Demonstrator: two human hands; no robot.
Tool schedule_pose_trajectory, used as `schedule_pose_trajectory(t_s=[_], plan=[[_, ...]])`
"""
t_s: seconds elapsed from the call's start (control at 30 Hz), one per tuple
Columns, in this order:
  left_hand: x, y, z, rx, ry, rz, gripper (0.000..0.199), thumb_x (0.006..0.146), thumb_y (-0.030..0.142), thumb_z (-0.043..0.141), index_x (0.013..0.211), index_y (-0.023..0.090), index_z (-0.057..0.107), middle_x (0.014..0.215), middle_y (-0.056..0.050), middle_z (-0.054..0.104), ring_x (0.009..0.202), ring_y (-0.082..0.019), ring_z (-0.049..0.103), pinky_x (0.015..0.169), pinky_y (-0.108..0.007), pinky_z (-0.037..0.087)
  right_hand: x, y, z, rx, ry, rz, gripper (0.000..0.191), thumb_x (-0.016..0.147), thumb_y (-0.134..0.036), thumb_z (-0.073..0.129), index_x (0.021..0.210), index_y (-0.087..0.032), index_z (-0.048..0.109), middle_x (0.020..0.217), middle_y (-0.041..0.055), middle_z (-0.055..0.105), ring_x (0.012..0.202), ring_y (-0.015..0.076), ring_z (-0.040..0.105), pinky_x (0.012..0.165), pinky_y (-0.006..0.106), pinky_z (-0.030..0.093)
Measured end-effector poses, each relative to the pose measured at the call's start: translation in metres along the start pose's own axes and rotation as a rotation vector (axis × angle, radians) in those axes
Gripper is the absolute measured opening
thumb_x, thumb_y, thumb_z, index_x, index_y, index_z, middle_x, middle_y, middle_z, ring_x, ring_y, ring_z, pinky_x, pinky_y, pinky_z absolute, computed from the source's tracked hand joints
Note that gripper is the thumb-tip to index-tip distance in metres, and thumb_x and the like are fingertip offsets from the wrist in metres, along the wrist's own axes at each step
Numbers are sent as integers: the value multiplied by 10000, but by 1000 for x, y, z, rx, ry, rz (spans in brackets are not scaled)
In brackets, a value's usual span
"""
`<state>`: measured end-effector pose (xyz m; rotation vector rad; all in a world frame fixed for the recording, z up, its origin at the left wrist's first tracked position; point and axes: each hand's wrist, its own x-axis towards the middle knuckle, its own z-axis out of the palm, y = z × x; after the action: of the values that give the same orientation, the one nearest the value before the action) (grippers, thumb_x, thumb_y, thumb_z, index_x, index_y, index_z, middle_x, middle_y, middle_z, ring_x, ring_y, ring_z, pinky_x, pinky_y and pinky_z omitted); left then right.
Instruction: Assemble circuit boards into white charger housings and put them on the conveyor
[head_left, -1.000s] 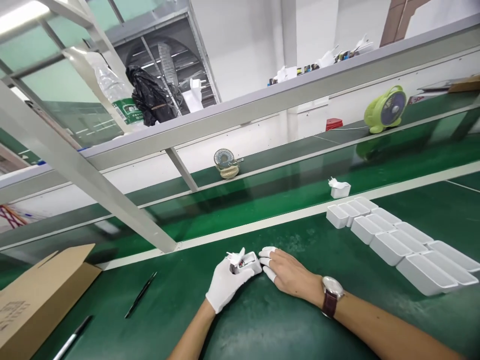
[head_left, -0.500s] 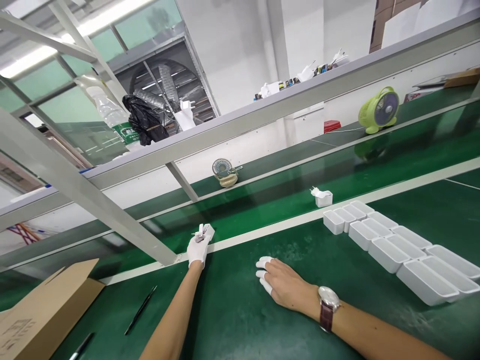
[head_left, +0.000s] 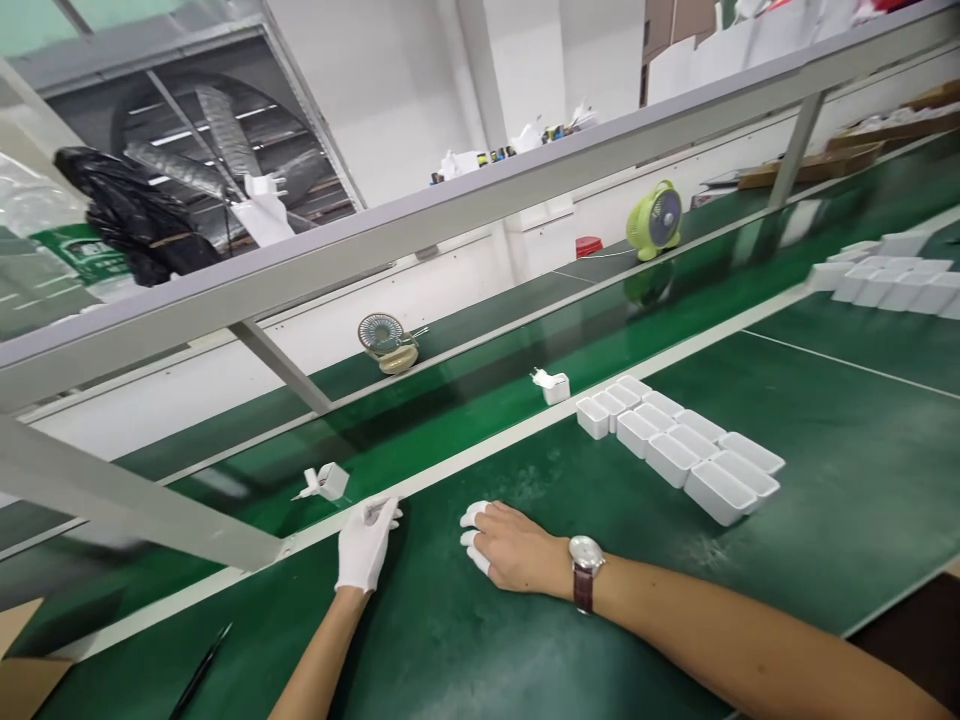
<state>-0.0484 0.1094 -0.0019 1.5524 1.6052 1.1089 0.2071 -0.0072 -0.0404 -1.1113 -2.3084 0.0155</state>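
My left hand (head_left: 365, 545), in a white glove, is at the pale rail along the far edge of the green table, its fingers apart and nothing seen in them. Just beyond it on the green conveyor belt sits a small white box (head_left: 333, 481) with a white plug adapter (head_left: 309, 484) at its left side. My right hand (head_left: 514, 547) lies on the table with white finger cots on the fingertips, fingers loosely bent and holding nothing. Further along the belt stands a second white box (head_left: 556, 388) with a plug on it.
Several open white boxes (head_left: 671, 455) stand in rows to the right; more white boxes (head_left: 896, 282) lie far right. A black pen (head_left: 201, 672) and a cardboard box (head_left: 30, 690) are at left. A slanted grey post (head_left: 150, 500) rises there. Beyond the belt are two fans (head_left: 654, 222).
My left hand has let go of the white box with the plug on the belt and drawn back to the rail. The view has swung right; my right hand stays on the table.
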Motion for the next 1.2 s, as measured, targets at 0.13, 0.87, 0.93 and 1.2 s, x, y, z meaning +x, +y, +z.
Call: schedule_pose_trajectory(t_s=[0.13, 0.87, 0.93, 1.2], plan=[[-13, 35, 41, 43, -228, 79, 510, 711, 590, 717, 895, 115, 708, 782, -105, 736, 740, -253, 703, 684, -388, 598, 2, 1, 0, -22, -12, -8, 167, 935, -243, 546, 904, -133, 668, 1039, 124, 644, 998, 256, 571, 916, 410, 474], [-60, 180, 247, 377, -876, 899, 191, 853, 238, 636, 1020, 207, 724, 1095, -72, 707, 999, -237, 668, 925, -396, 553, 14, 10, 0, 9, -65, -15, 160, 792, -221, 655, 899, -112, 700, 877, 81, 742, 792, 246, 660, 744, 343, 505], [-57, 180, 224, 348, -827, 865, 156, 900, 245, 586, 959, 229, 729, 1036, -42, 720, 947, -203, 672, 877, -354, 559, 14, 10, -5, 9, -44, -18, 155, 819, -221, 630, 913, -116, 695, 920, 95, 735, 838, 242, 652, 813, 349, 496], [-34, 119, 82, 391, -390, 682, 174, 925, 327, 563, 934, 263, 725, 1021, -27, 708, 950, -206, 664, 879, -351, 541, 5, 6, -5, 12, 30, -10, 204, 946, -271, 532, 977, -137, 683, 1062, 125, 665, 1000, 260, 588, 890, 394, 472]])
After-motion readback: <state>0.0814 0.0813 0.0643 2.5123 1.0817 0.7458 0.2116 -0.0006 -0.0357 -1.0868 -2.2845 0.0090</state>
